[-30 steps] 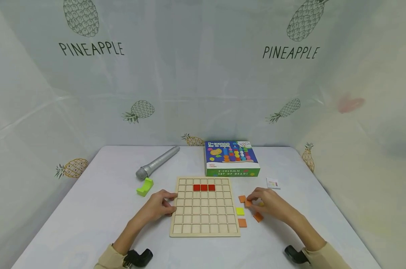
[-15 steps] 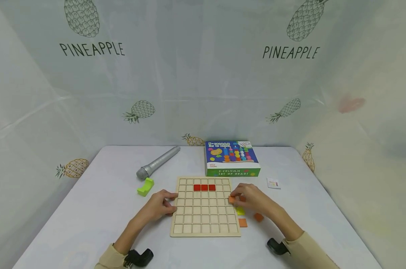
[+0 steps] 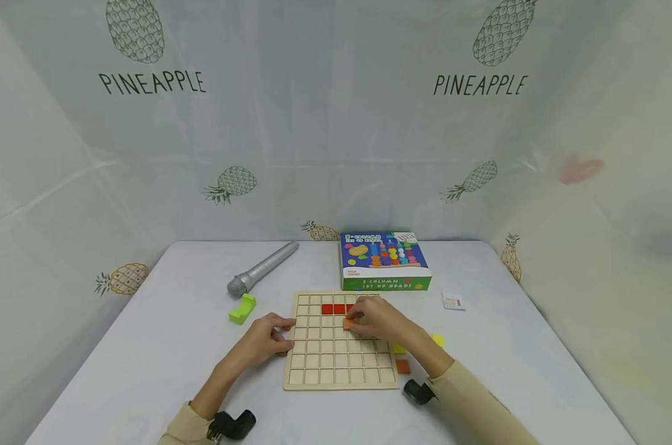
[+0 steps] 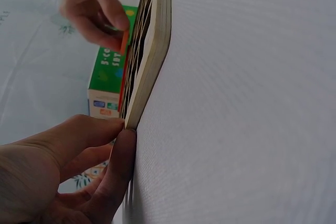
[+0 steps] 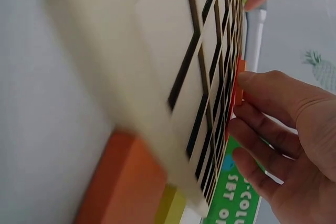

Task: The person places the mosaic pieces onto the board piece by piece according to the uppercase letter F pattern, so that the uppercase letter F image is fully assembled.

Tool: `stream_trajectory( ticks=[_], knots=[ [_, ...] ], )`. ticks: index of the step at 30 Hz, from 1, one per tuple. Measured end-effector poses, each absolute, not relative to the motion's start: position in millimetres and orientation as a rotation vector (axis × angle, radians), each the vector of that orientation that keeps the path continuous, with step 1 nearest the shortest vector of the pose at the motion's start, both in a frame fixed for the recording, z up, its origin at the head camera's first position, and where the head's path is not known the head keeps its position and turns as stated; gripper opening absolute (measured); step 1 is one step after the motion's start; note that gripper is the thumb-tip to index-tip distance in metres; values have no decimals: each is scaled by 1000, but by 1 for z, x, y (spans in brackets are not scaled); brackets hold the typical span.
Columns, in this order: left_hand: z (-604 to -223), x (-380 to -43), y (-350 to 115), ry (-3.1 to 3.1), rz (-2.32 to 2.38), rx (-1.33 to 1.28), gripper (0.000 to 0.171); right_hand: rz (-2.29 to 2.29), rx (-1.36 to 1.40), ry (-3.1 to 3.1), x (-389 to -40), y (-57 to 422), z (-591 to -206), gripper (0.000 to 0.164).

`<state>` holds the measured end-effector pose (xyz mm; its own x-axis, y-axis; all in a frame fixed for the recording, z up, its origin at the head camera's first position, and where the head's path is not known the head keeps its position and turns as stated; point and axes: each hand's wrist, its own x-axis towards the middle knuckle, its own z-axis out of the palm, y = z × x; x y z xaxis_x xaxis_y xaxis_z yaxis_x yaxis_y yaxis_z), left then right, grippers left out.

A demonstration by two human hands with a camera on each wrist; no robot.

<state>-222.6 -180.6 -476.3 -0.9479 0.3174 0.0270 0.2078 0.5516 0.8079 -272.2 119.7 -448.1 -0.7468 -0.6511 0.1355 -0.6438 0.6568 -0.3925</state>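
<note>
On the table lies a pale wooden grid board (image 3: 341,375), with red square tiles (image 3: 333,309) in a row near its far edge. My right hand (image 3: 381,319) pinches an orange square tile (image 3: 347,324) between thumb and fingers, over the grid just nearer than the red row. In the right wrist view this orange tile (image 5: 240,83) stands close above the board's surface. My left hand (image 3: 262,340) touches the board's left edge, thumb and forefinger spread apart along it. The left wrist view has those fingertips (image 4: 124,142) right against the board's side.
Beside the board's right edge lie an orange tile (image 3: 403,366) and yellow tiles (image 3: 438,340), partly behind my right forearm. A bead-set box (image 3: 386,262) stands behind the board. Left of it lie a silver microphone (image 3: 262,269) and a green curved block (image 3: 243,308). A small card (image 3: 453,301) lies right.
My right hand has picked up an orange tile from right of the board and carried it left over the grid. My left hand stays at the board's left edge.
</note>
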Motion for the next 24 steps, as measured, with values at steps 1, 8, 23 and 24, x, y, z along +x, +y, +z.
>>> stream_trajectory(
  ticks=[1,8,23,24],
  knots=[
    [-476,-222,-180,2656,1363,447,50,-659,-1119,2844,-273,116,-448,21],
    [-476,-222,-180,2624,1401,423,51,-662,-1129,2825,-280,95,-450,18],
    [-478,-223,-181,2686,1328,456,50,-592,-1131,2866,-281,74,-449,16],
    [-478,-224,-181,2686,1328,461,50,-593,-1128,2863,-280,73,-448,16]
  ],
)
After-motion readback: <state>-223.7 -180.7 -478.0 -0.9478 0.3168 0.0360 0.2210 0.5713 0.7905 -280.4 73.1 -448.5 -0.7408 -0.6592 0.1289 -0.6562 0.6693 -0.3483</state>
